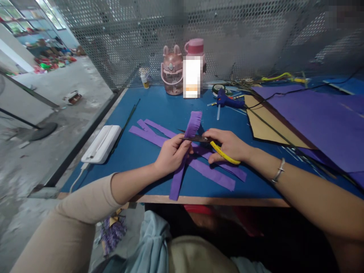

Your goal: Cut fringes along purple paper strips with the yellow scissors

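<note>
My left hand [174, 153] is closed on a purple paper strip [193, 123], whose upper end stands up and is cut into a fringe along one edge. The strip's lower end hangs down toward the table's front edge. My right hand [226, 146] grips the yellow handles of a pair of scissors [203, 139]. Their dark blades reach left across the strip, just above my left fingers; whether they touch the paper I cannot tell. Beneath both hands, several more purple strips [212, 174] lie crossed on the blue tabletop [153, 185].
A white power bank [101, 145] with a cable lies at left, beside dark green stems [125, 125]. Behind stand a pink bottle [173, 72] and a small cup [145, 79]. A blue glue gun [227, 101], tape roll [218, 90] and purple sheets [307, 121] occupy the right.
</note>
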Available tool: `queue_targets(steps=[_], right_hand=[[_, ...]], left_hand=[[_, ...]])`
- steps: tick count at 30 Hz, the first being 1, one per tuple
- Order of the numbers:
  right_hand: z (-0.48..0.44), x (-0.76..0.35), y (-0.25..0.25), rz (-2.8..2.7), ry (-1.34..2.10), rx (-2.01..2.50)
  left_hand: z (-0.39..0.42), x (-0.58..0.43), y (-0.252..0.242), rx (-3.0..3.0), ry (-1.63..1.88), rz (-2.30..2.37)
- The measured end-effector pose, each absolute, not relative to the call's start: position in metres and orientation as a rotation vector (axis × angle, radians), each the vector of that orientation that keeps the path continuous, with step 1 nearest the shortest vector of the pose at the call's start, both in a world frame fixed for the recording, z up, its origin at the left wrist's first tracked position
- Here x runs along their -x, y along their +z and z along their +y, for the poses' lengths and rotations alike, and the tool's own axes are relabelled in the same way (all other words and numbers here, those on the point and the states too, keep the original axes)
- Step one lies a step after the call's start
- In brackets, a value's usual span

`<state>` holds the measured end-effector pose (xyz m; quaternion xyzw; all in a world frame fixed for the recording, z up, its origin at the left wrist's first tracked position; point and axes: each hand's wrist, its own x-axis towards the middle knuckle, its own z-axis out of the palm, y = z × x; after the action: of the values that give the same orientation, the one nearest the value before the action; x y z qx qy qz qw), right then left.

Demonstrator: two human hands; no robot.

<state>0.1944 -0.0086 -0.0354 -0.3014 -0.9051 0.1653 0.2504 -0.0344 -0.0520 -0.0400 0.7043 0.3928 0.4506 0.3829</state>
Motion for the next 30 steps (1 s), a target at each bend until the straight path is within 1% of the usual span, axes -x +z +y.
queue_targets(steps=[7,20,25,30], right_hand=[[-0.0094,-0.1933,-0.0315,-2.440,0.501,0.794],[-0.0134,-0.1918,-0.0358,-2.408,0.427,0.917],[-0.0145,-0.1914,-0.0337,-2.493,0.351,0.973],[-0.0150,-0.1924,-0.0326,-2.519,0.400,0.959]], left_hand=[[-0.0525,0.0352,-0.0394,-1.823,1.135,0.994],[-0.0495,0.0333,-0.0399,-1.736,1.124,1.060],[-0.0470,0.0321,-0.0383,-1.658,1.187,1.062],[-0.0474,0.0326,-0.0386,-1.700,1.216,1.033]])
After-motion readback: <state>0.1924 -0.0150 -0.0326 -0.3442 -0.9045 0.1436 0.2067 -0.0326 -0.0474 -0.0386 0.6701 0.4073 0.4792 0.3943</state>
